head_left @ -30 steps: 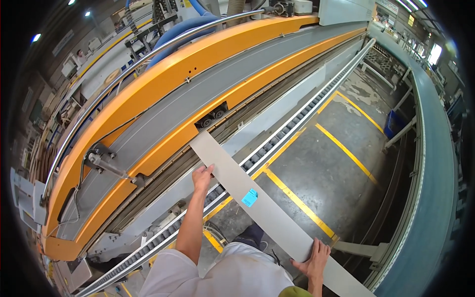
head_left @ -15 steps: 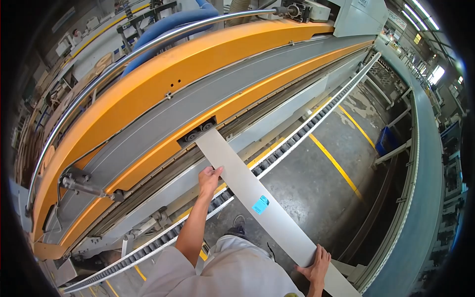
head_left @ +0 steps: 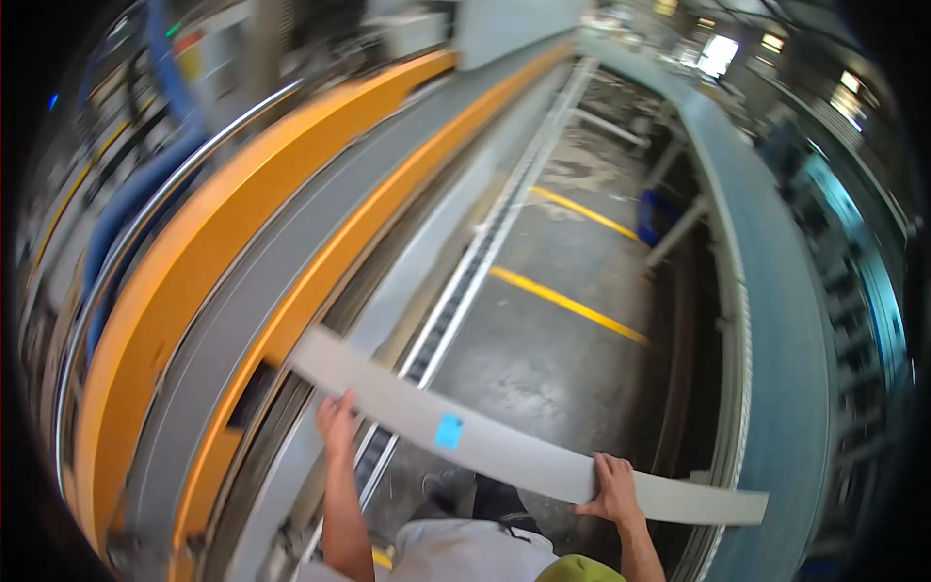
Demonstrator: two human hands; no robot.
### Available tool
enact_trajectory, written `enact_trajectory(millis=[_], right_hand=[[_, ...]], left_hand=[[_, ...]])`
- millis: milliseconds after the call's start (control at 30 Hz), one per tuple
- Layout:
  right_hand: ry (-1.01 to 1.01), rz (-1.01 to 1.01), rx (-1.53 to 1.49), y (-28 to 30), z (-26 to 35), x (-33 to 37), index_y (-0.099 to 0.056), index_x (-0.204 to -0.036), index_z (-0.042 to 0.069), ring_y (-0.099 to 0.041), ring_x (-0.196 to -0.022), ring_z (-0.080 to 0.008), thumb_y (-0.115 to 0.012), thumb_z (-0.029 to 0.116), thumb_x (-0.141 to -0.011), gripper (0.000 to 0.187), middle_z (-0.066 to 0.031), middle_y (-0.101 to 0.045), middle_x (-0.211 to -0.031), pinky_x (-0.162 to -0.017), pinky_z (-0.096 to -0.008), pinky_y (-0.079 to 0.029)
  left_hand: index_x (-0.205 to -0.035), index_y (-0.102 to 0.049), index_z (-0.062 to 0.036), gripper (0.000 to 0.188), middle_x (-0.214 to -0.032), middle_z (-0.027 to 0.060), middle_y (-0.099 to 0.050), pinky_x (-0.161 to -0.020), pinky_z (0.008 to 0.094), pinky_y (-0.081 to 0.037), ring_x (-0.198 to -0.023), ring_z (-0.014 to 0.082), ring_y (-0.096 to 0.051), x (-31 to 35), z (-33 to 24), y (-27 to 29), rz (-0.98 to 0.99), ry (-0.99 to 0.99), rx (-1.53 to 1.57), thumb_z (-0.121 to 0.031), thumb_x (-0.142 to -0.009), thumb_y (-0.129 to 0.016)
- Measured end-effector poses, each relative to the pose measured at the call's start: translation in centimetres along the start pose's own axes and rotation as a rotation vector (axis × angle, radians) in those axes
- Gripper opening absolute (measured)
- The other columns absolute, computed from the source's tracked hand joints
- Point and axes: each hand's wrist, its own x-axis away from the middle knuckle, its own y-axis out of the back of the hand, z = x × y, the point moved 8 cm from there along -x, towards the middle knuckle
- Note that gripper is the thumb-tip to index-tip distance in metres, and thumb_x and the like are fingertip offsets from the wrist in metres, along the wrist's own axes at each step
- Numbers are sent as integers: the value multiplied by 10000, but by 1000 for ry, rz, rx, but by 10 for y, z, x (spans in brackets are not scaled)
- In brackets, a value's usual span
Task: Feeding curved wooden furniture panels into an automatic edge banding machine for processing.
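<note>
A long, narrow pale grey panel (head_left: pixel 524 464) lies across in front of me, a small blue label (head_left: pixel 448 431) stuck on its face. My left hand (head_left: pixel 337 423) grips its near edge toward the left end, close to the orange machine (head_left: pixel 281 320). Farther right, my right hand (head_left: pixel 609 487) holds the panel with the thumb under the near edge and the fingers over the top. The panel's left end sits by the machine's edge, and its right end reaches over the blue-green conveyor belt (head_left: pixel 776 388).
A roller rail (head_left: pixel 456 310) runs along the machine at my left. Between it and the conveyor is grey concrete floor (head_left: pixel 524 359) with yellow lines (head_left: pixel 567 306). A blue bin (head_left: pixel 659 215) stands under the conveyor frame. A blue hose (head_left: pixel 126 209) hangs behind the machine.
My view has turned to the right. The panel's left end has come away from the machine's rollers, and its right end has swung over the conveyor. Both hands keep hold of it.
</note>
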Motion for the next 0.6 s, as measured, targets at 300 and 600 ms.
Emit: enact_trajectory(millis=[300, 600], right_hand=[[-15, -35, -15, 10, -42, -35, -484, -1307, 33, -514, -1142, -347, -822, 525, -506, 999, -174, -553, -1217, -1044, -511, -320], [4, -51, -53, 14, -80, -88, -489, -1301, 22, -508, -1151, -339, -800, 595, -545, 999, -176, -548, -1215, -1046, -508, -307]], left_hand=[[-884, -576, -35, 196, -829, 67, -654, -600, 274, -476, -713, 134, -613, -51, 19, -34, -12, 15, -169, -202, -920, -673], [-895, -585, -56, 213, -808, 46, -661, -551, 255, -498, -623, 130, -618, -86, 11, -81, -124, 118, -102, -253, -933, -657]])
